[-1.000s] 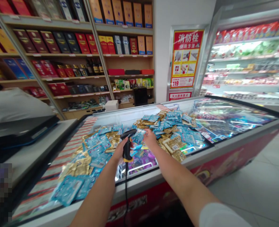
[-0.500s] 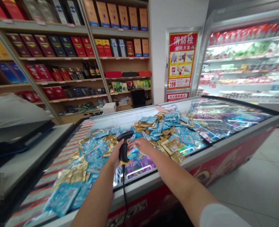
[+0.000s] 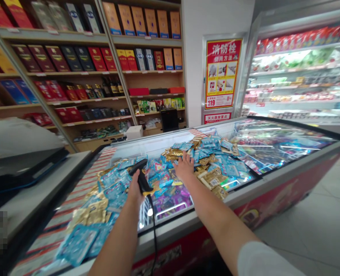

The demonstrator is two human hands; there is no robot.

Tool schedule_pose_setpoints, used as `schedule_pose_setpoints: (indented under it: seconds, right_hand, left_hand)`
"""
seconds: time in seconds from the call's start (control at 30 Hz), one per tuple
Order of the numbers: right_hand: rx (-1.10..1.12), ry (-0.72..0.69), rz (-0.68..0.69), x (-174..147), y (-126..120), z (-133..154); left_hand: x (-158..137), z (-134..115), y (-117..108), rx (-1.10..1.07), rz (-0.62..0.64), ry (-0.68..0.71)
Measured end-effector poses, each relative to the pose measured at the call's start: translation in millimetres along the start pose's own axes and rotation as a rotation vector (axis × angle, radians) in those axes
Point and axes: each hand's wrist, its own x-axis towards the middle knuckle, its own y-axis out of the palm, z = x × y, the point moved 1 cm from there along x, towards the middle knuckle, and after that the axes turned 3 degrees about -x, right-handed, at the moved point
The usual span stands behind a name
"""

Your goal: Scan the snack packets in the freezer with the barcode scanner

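A black and yellow barcode scanner (image 3: 142, 180) with a dangling cord is gripped in my left hand (image 3: 134, 188), its head tilted up to the left. My right hand (image 3: 185, 165) reaches forward with fingers spread, over the near edge of the right-hand pile of blue and gold packets (image 3: 213, 153); whether it touches one I cannot tell. Another heap of blue and gold packets (image 3: 112, 191) lies to the left of the scanner. Both heaps rest on the glass top of a chest freezer (image 3: 175, 209), through which purple and other colourful packages show.
The counter (image 3: 72, 165) at left carries a black device (image 3: 26, 168). Behind the freezer stand shelves of boxed goods (image 3: 83, 57) and a small white box (image 3: 134, 132). A red and yellow poster (image 3: 223, 73) hangs on the wall, and a lit refrigerated display (image 3: 302, 76) stands at right.
My right hand has moved away from the scanner, forward and right to the packet pile, its fingers spreading. My left hand has shifted slightly left and tilted the scanner leftward.
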Motion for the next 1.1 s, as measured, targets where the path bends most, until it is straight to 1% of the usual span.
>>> schedule_pose_setpoints:
  seconds: [0.13,0.2,0.3,0.37,0.47,0.53,0.6,0.67,0.8,0.87,1.03,1.1]
  right_hand:
    - [-0.001,-0.007,0.036,1,1,-1]
    - [0.009,-0.033,0.014,-1,1,-2]
    - [0.01,-0.123,-0.071,-3,-1,-4]
    - [0.014,-0.225,-0.083,-4,-1,-4]
    - [-0.013,-0.378,0.029,-6,0,-1]
    - [-0.043,-0.424,0.089,-8,0,1]
    - [-0.037,-0.414,0.101,-11,-1,2]
    - [0.012,-0.371,0.089,-13,-3,2]
    - [0.089,-0.266,-0.02,-16,-7,3]
    - [0.055,-0.238,-0.047,-18,-5,5]
    - [0.028,-0.162,-0.029,-26,4,15]
    - [0.037,-0.168,-0.022,-27,4,16]
  left_hand:
    - [0,1,0,-0.017,-0.002,0.008]
    - [1,2,-1,-0.015,0.006,0.008]
    - [2,3,-2,-0.002,0.018,0.018]
    - [2,4,-2,0.014,0.027,0.017]
    - [0,3,-1,0.031,0.023,0.003]
    - [-2,2,0,0.029,0.02,-0.01]
    - [-4,2,1,0.026,0.031,-0.017]
    - [-4,3,0,0.043,0.069,-0.028]
    - [-2,7,-3,0.136,0.148,-0.069]
    - [-2,9,-4,0.173,0.156,-0.075]
    - [-3,12,-2,0.244,0.157,-0.095]
    - [-3,11,-2,0.261,0.15,-0.091]
